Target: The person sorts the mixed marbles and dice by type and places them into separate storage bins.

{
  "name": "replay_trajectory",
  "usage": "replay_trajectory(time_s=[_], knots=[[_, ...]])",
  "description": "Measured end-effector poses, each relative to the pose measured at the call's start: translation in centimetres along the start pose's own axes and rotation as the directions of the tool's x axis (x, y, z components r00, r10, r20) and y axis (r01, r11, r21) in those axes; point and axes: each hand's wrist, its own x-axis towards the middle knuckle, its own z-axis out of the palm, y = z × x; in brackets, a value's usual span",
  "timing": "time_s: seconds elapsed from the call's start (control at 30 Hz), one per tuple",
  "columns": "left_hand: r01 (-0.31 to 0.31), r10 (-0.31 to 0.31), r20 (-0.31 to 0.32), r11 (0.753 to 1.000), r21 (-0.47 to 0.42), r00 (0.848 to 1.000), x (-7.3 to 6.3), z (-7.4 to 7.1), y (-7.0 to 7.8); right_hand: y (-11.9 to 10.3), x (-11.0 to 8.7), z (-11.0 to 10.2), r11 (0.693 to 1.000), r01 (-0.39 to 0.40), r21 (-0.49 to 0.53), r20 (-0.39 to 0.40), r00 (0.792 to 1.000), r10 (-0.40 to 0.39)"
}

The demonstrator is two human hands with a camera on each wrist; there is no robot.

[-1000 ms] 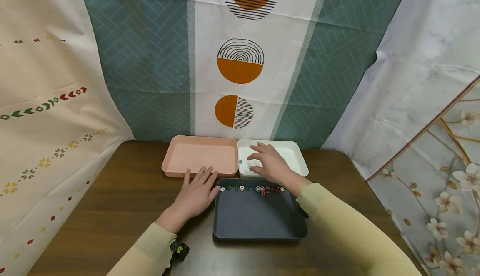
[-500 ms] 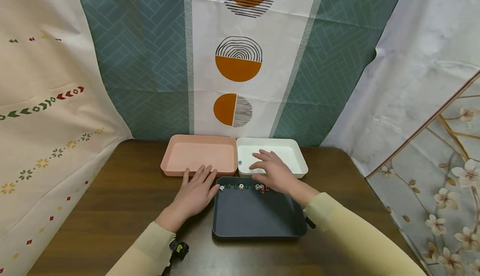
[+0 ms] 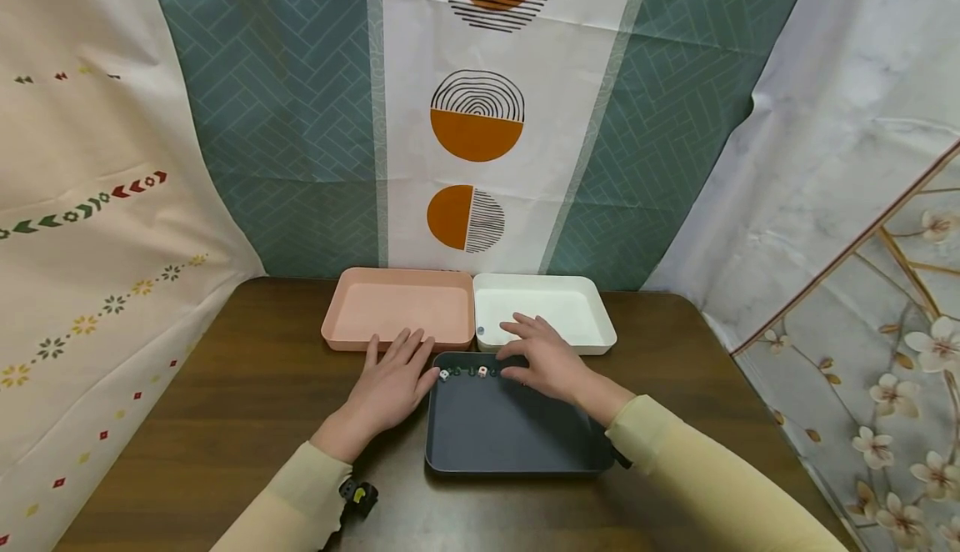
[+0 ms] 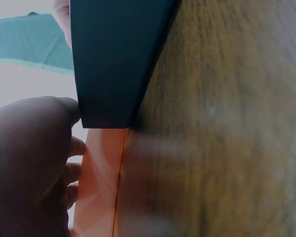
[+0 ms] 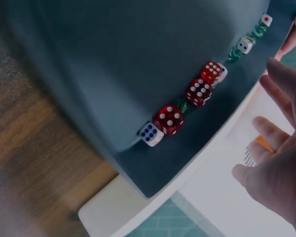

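Observation:
Red dice (image 5: 169, 118), white dice (image 5: 151, 134) and small green glassy pieces (image 5: 235, 54) lie in a row along the far wall of the dark grey tray (image 3: 517, 444). My right hand (image 3: 551, 364) hovers over that far edge, fingers loosely bent and apart, nothing between them; in the head view it hides the red dice. My left hand (image 3: 388, 387) lies flat, fingertips at the front rim of the pink tray (image 3: 390, 310) and thumb at the dark tray's far left corner. A small bluish piece (image 3: 481, 330) sits inside the white tray (image 3: 570, 310), near its left wall.
The pink and white trays stand side by side behind the dark one, on a brown wooden table (image 3: 247, 419). A patterned cloth (image 3: 315, 160) hangs right behind them, with more cloth at both sides. Each wrist carries a small black device.
My right hand has come back from over the white tray toward the dark tray's far edge, covering the red dice in the head view. The left hand stays in place.

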Motion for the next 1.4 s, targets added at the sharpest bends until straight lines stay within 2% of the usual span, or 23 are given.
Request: replay_trajectory(time_s=[0.6,0.97,1.4], knots=[[0.003,-0.003,-0.005,1.0,0.008,1.0,0.0,0.2,-0.1,-0.7,0.2,1.2,0.991,0.067,-0.118,0.047,0.997,-0.062],[0.0,0.0,-0.002,1.0,0.004,1.0,-0.1,-0.1,0.1,-0.9,0.7,1.7,0.99,0.035,-0.137,0.095,0.995,-0.022],[-0.002,0.002,-0.02,1.0,0.006,1.0,-0.2,-0.2,0.1,-1.0,0.7,1.6,0.988,0.047,-0.149,0.104,0.994,-0.032]])
